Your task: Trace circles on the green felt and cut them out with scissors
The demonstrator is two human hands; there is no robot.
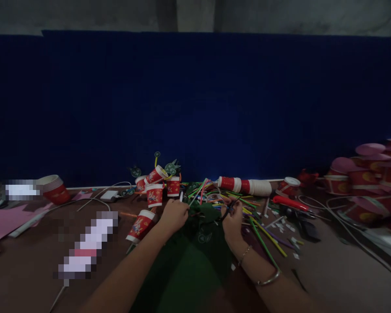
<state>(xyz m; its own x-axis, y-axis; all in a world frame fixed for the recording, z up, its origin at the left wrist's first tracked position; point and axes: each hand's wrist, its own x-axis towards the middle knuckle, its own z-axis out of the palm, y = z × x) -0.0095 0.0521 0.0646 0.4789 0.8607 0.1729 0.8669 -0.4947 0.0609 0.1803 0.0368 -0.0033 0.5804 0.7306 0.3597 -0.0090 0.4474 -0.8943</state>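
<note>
My left hand (175,216) is closed at the centre, its fingers pinched at the edge of dark green material (210,213). My right hand (233,219) is closed around black scissors (228,209), on the other side of that material. The scissors point up to the right; their blades are hard to make out. Green sheet material (189,269) spreads below and between my forearms. Red paper cups (154,194) stand and lean just left of my left hand, and one cup (141,226) lies tilted beside that wrist.
Colourful straws or pipe cleaners (263,234) and white scraps (282,224) lie to the right. Stacked cups (244,185) lie behind them. A red-handled tool (291,204), cables and decorated cups (361,178) are farther right. Pink sheets (13,224) lie left; a blue partition (195,104) stands behind.
</note>
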